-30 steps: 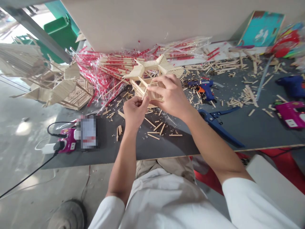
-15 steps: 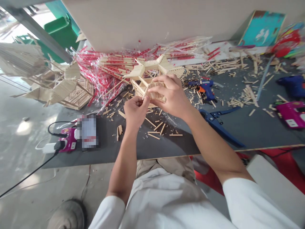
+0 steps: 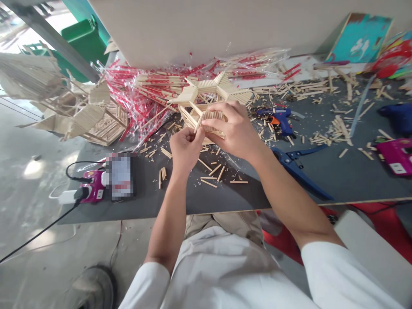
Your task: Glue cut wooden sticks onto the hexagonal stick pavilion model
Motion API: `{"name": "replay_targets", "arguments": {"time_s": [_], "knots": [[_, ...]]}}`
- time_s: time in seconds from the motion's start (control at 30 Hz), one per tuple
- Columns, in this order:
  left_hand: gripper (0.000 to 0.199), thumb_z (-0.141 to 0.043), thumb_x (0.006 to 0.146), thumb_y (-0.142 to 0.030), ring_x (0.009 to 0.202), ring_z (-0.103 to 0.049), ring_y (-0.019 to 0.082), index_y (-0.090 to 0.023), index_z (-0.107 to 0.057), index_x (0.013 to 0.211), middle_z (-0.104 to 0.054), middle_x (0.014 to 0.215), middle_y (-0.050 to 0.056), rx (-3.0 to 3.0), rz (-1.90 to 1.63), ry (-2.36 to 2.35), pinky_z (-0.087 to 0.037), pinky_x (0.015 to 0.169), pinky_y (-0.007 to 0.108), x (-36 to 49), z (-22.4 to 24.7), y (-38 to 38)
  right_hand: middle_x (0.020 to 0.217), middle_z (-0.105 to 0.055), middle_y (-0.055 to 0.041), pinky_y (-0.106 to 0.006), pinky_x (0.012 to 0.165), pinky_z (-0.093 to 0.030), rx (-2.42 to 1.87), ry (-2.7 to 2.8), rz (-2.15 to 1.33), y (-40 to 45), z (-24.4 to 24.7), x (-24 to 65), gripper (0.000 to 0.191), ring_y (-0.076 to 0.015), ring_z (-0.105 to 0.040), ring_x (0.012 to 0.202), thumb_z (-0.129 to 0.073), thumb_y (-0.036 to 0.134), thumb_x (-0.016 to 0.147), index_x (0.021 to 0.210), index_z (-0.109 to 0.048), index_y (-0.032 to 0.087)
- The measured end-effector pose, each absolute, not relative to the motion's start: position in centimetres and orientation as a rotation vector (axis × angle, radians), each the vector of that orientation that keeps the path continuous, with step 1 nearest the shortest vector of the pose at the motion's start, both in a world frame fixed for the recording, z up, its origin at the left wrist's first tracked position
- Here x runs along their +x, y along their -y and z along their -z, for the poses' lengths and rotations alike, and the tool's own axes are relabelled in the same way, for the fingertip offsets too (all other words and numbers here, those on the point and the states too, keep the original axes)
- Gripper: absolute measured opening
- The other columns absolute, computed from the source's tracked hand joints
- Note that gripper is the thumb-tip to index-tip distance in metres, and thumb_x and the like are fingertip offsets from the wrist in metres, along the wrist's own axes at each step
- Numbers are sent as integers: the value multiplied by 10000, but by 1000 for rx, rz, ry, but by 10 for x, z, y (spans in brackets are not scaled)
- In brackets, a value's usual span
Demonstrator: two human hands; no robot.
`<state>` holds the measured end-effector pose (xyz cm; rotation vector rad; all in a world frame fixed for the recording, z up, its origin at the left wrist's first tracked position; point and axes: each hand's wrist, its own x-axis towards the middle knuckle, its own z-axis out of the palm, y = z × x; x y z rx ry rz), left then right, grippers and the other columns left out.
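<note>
Pinching a thin stick at the near edge of the star-topped stick model is what the left hand is doing, thumb and forefinger closing together on it. Can't tell if that stick is already attached, since fingers are covering the joint. The right hand is clamping the model's ribbed side, with fingers bending over it, and it's coming in from about 4 o'clock while the left is coming in from 7.

Clock's centred on the model, btw, with 12 pointing away from the person. The model is sitting over the dark table, and short cut sticks are lying scattered at 6. A blue glue gun is resting just past 3, and blue cutters are lying at 4 with their handles spreading. Red-wrapped sticks are piling up between 9 and 10, and a bigger stick structure is standing beyond them around 9. A pixelated device is lying at 8, right beside a magenta power strip.
</note>
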<state>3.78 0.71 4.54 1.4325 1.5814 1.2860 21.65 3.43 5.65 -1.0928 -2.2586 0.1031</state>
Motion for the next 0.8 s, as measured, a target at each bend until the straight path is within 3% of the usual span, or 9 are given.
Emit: {"name": "replay_targets", "arguments": {"time_s": [0.4, 0.57, 0.67, 0.8], "knots": [[436, -668, 954, -594, 520, -474, 111, -224, -599, 735, -591, 579, -15, 1490, -1265, -1531, -333, 519, 264, 33, -36, -5, 1419, -623, -75, -552, 1152, -388, -1084, 2251, -43, -36, -52, 215, 325, -330, -515, 1316, -525, 384, 1060, 1315, -723, 340], [324, -768, 904, -525, 722, -602, 128, -232, -674, 1004, -701, 853, 20, 1608, -1343, -1592, -415, 603, 239, 23, -33, -4, 1386, -643, -73, -542, 1135, -398, -1104, 2261, -60, -34, -54, 214, 330, -329, -537, 1296, -523, 376, 1063, 1331, -713, 343], [417, -792, 899, -455, 845, -643, 143, -259, -676, 1249, -731, 1060, 52, 1698, -1360, -1548, -432, 624, 230, 19, -39, -3, 1375, -660, -62, -523, 1135, -395, -1108, 2238, -78, -33, -55, 213, 321, -313, -558, 1290, -530, 349, 1065, 1331, -709, 333], [316, -744, 950, -420, 778, -610, 136, -278, -749, 1232, -745, 1124, 59, 1822, -1295, -1537, -418, 616, 244, 16, -44, -3, 1352, -672, -60, -512, 1128, -404, -1117, 2184, -124, -34, -53, 212, 314, -305, -580, 1280, -596, 347, 1035, 1329, -707, 334]]}}
